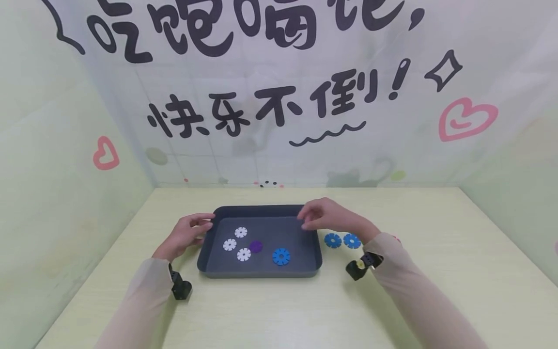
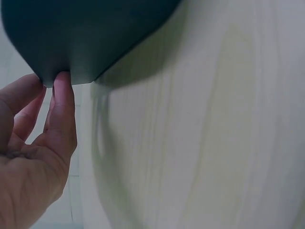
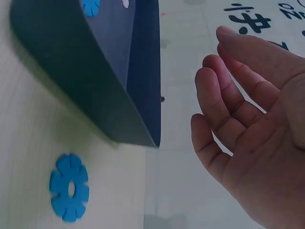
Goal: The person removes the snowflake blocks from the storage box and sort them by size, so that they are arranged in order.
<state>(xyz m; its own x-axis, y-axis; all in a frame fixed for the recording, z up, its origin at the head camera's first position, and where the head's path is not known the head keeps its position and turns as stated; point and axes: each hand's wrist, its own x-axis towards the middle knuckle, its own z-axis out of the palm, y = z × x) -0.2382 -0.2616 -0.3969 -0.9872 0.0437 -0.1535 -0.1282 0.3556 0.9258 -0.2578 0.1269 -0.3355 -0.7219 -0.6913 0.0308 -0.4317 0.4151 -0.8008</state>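
Note:
A dark grey tray (image 1: 261,273) sits on the table, holding white notched discs (image 1: 243,254), a purple disc (image 1: 255,246) and a blue notched disc (image 1: 281,257). My left hand (image 1: 185,234) pinches the tray's left rim; in the left wrist view its thumb (image 2: 63,95) lies on the outer wall. Over the right rim hovers my right hand (image 1: 326,214), fingers loosely bent with nothing between them. The right wrist view shows that hand (image 3: 252,109) apart from the tray wall (image 3: 95,95).
Right of the tray, two blue notched discs (image 1: 333,241) lie on the pale wooden table (image 1: 279,310). Something pink (image 1: 396,238) peeks out behind the right wrist. A printed curtain (image 1: 261,160) stands behind the table.

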